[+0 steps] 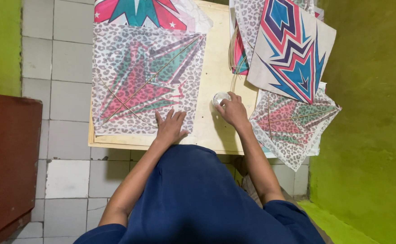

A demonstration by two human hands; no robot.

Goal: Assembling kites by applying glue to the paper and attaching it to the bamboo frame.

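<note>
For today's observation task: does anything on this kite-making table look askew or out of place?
Mostly tidy. The kite stack at the right hangs tilted off the wooden board. The left hand presses flat on the square kite; the right hand touches a small white pot. Nothing spilled or torn.

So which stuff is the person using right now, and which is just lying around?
In use:
left hand pressing flat on the kite
right hand on the small white pot
wooden board

Lying about:
kite stack
lower kite
thin sticks
brown cabinet
</note>
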